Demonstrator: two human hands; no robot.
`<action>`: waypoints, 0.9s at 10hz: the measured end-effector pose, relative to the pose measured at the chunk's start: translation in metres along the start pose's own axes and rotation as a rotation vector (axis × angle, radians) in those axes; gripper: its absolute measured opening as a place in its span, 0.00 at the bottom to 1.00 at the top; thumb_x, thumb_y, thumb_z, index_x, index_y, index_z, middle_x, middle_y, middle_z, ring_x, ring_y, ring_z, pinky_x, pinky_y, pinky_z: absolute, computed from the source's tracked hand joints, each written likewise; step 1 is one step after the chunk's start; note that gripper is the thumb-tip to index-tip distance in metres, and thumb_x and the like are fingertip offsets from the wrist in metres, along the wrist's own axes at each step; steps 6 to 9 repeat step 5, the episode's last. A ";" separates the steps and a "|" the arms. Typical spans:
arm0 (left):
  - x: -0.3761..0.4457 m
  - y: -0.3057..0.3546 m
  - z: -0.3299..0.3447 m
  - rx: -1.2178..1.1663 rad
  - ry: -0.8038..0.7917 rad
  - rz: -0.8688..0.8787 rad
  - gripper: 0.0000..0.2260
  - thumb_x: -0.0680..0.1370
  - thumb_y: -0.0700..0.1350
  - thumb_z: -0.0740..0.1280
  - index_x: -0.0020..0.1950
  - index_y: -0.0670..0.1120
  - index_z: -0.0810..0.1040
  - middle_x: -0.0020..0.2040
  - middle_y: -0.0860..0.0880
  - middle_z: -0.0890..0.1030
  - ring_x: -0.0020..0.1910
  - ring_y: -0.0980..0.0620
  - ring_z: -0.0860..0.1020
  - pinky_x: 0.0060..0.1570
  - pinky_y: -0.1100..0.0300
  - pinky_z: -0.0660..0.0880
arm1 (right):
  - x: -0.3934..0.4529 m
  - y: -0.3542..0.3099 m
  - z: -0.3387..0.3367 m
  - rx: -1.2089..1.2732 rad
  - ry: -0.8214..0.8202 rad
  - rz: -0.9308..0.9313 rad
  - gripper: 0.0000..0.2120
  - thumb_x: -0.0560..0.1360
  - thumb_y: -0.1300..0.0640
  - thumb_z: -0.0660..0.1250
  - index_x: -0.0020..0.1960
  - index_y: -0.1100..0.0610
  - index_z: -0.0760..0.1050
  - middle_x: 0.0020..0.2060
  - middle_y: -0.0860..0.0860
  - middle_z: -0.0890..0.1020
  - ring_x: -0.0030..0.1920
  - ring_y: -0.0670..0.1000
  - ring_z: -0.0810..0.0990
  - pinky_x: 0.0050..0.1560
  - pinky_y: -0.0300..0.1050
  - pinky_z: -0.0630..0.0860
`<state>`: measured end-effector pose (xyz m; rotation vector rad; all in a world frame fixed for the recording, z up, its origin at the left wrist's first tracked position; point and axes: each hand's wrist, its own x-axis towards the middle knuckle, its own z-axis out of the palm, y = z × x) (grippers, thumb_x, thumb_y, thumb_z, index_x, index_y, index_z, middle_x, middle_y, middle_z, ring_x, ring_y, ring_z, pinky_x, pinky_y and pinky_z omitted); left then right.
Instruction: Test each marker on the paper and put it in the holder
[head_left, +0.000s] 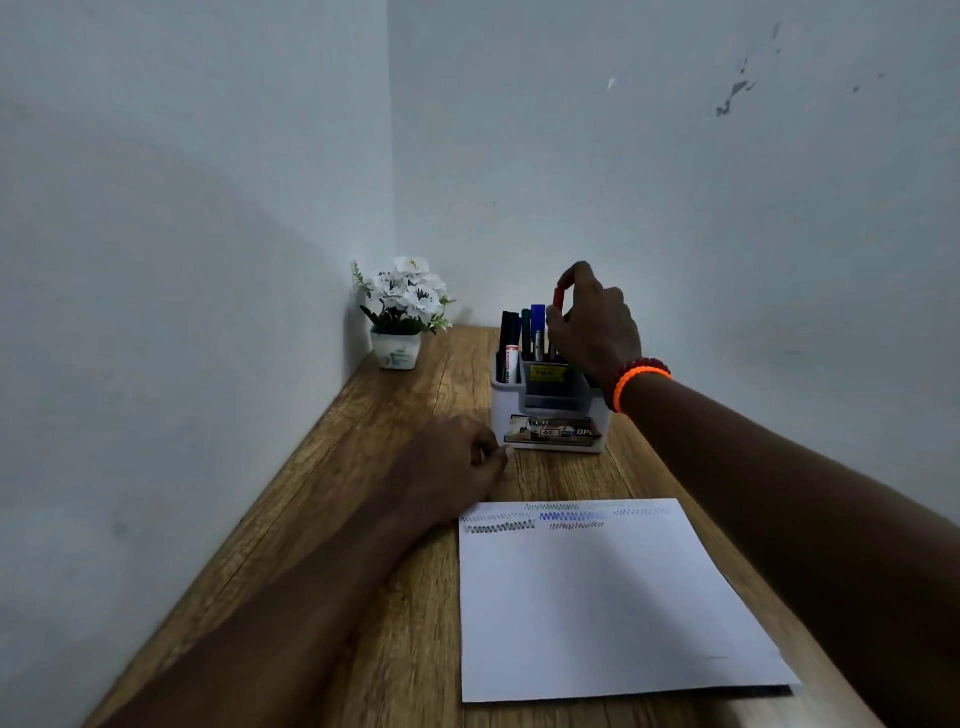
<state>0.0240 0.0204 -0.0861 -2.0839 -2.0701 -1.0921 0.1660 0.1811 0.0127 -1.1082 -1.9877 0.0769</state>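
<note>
1. The paper (597, 597) is lying flat on the wooden table (395, 623), on the near side of the holder (550, 415). It is lying close to the person, probably so it is easy to draw on. Zigzag test lines in grey, blue and black are sitting along its far edge, the edge closest to the holder. The rest of the sheet is blank.

2. The left hand (457, 467) is resting on the table just to the near left of the holder. Its fingers are curled loosely and holding nothing. Its fingertips are close to the holder's bottom corner, but I cannot tell if they are touching it. It may be waiting there to keep the holder steady.

3. The holder is standing upright past the paper. Black, green and blue markers (524, 332) are already standing in it with their caps up.

4. The right hand (592, 322) is reaching over the top of the holder. An orange band is sitting on its wrist. Its fingers and thumb are pinching a red marker (559, 297). Only the red top end is showing, poking up above the fingertips; the rest is hiding behind the hand. The marker is pointing down toward the back part of the holder, so I think it is being dropped in.

5. A small pot of white flowers (402, 312) is sitting in the corner, to the far left of the holder.
</note>
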 end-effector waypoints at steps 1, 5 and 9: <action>0.000 0.000 0.000 -0.002 -0.006 0.001 0.14 0.80 0.58 0.68 0.52 0.49 0.86 0.39 0.58 0.78 0.38 0.60 0.75 0.34 0.65 0.66 | -0.002 0.003 0.003 -0.012 -0.023 -0.004 0.12 0.81 0.54 0.69 0.62 0.56 0.72 0.49 0.60 0.83 0.43 0.60 0.83 0.46 0.61 0.84; 0.000 -0.001 0.000 -0.022 -0.019 -0.024 0.13 0.79 0.56 0.69 0.52 0.49 0.86 0.43 0.57 0.80 0.40 0.60 0.76 0.36 0.65 0.68 | -0.005 0.000 -0.003 0.069 -0.066 0.037 0.20 0.84 0.52 0.65 0.73 0.56 0.73 0.63 0.62 0.82 0.64 0.61 0.80 0.58 0.58 0.81; 0.000 -0.001 0.000 -0.022 -0.019 -0.024 0.13 0.79 0.56 0.69 0.52 0.49 0.86 0.43 0.57 0.80 0.40 0.60 0.76 0.36 0.65 0.68 | -0.005 0.000 -0.003 0.069 -0.066 0.037 0.20 0.84 0.52 0.65 0.73 0.56 0.73 0.63 0.62 0.82 0.64 0.61 0.80 0.58 0.58 0.81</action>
